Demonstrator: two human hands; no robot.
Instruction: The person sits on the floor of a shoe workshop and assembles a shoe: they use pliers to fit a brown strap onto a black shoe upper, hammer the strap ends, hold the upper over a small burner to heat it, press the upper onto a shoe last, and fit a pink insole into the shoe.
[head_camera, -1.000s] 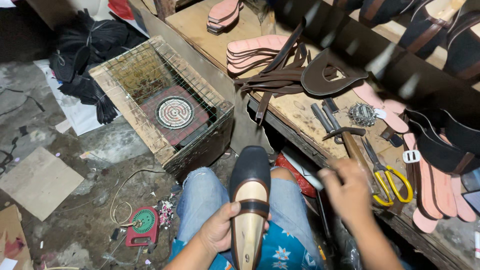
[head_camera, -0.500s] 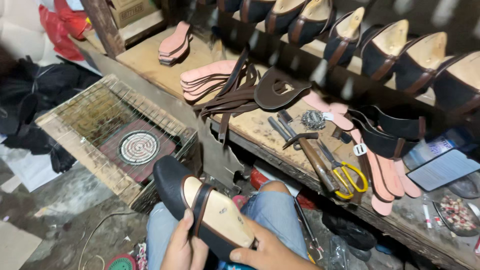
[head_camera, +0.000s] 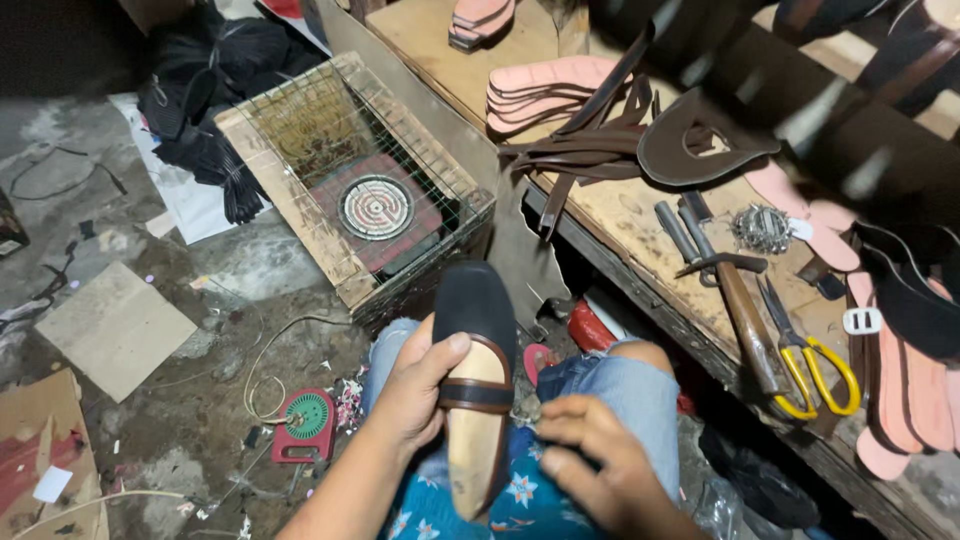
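Note:
A shoe (head_camera: 476, 330) with a black toe, a brown strap and a tan wooden form inside rests on my lap, toe pointing away. My left hand (head_camera: 418, 390) is wrapped around its left side, thumb on the strap. My right hand (head_camera: 598, 460) lies on my right thigh just beside the shoe's heel end, fingers curled; nothing shows in it.
A wire-caged box with a coil heater (head_camera: 372, 207) stands in front of my knees. The wooden bench (head_camera: 640, 230) on the right carries a hammer (head_camera: 742, 305), yellow-handled scissors (head_camera: 815, 365), pink insoles (head_camera: 548, 85) and brown leather straps (head_camera: 590, 150). Cables and cardboard litter the floor.
The shoe has been turned from lying tilted across my lap to pointing straight ahead. My right hand has come off the shoe onto my thigh. The view has swung back down and left.

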